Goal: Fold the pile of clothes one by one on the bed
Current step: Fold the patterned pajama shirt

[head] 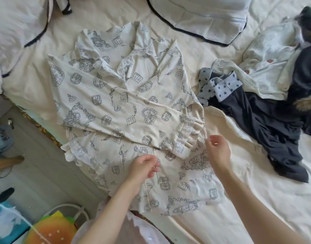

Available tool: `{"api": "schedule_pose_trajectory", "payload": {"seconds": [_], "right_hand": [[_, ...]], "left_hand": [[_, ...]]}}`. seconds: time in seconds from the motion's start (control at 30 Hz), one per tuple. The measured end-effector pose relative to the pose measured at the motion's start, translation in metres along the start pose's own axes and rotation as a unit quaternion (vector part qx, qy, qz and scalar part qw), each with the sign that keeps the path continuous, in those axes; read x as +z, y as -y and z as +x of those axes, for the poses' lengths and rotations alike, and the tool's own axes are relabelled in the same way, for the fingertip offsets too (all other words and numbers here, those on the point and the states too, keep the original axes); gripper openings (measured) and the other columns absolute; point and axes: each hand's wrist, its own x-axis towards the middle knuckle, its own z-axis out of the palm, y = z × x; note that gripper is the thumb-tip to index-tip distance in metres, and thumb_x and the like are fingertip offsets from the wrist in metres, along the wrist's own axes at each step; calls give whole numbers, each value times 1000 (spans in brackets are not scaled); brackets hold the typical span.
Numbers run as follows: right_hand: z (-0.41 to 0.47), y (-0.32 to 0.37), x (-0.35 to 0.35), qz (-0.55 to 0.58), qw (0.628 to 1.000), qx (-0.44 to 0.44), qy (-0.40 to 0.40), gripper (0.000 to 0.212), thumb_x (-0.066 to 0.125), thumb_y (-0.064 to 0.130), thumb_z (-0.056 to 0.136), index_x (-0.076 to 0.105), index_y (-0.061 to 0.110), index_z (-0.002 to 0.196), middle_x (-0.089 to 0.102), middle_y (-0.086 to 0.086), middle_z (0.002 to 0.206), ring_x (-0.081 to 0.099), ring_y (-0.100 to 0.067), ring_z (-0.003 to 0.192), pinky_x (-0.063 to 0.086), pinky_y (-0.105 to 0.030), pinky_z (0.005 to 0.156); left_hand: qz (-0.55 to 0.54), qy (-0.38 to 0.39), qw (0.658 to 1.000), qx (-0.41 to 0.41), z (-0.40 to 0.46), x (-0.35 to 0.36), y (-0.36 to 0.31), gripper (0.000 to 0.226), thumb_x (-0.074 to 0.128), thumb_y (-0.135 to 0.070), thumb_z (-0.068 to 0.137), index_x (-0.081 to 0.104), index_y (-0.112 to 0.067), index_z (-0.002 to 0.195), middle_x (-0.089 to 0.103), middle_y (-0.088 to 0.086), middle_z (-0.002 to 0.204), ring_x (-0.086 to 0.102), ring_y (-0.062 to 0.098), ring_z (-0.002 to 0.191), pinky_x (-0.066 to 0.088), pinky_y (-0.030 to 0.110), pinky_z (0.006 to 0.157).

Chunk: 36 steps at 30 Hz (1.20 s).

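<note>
I see cream printed pajama top flat on bed, sleeve folded across; hands, left hand and right hand, loosely curled, holding nothing, at 6 o'clock.

soft, even daylight fills the scene, bright enough that the cream bed looks washed out near the top edge. shadows are faint, with only thin soft ones under the hands and forearms. no hard glare shows. the wide lens bends the edges, so the floor and corners curve. detail is slightly soft throughout, and the dark clothes pile at right and the top corners look smeared.
</note>
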Motion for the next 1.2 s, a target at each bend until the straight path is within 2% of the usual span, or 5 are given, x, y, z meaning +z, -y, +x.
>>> {"api": "schedule_pose_trajectory", "payload": {"seconds": [0.17, 0.37, 0.83, 0.93, 1.2], "right_hand": [[-18, -22, 3, -96, 994, -9, -47, 40, 56, 26, 92, 53, 5, 126, 52, -16, 128, 48, -31, 117, 38, -42, 99], [-20, -39, 8, -124, 992, -29, -22, 51, 55, 46, 90, 49, 8, 124, 53, -13, 122, 53, -27, 107, 47, -43, 89], [-27, -67, 15, -28, 999, 22, 20, 37, 60, 42, 89, 52, 10, 71, 51, -5, 62, 48, -20, 55, 36, -29, 51], [-42, -79, 11, -42, 998, 30, 26, 38, 62, 38, 89, 56, 3, 76, 54, -9, 64, 50, -25, 63, 38, -33, 59], [-70, -96, -13, 34, 993, 76, 85, 10, 66, 12, 85, 64, 4, 79, 59, -9, 64, 56, -14, 48, 42, -23, 45]], "left_hand": [[49, -179, 979, 85, -3, -88, 16, 16, 52, -10, 95, 61, -5, 107, 66, 5, 87, 62, 17, 78, 50, 25, 67], [52, -314, 947, 35, 26, -172, 37, 33, 53, -19, 96, 47, -2, 123, 55, 17, 125, 53, 32, 113, 44, 48, 98], [-22, -139, 990, 9, 43, -201, 80, 70, 63, -45, 86, 37, -10, 141, 37, 2, 148, 31, 20, 138, 23, 44, 114], [13, -105, 994, 8, 31, -199, 97, 23, 69, -29, 84, 57, -15, 95, 59, 1, 112, 52, 19, 114, 34, 30, 94], [70, -101, 991, 55, -9, -189, 133, 16, 71, -29, 83, 61, -22, 93, 63, -12, 88, 55, 0, 80, 37, 16, 65]]}}
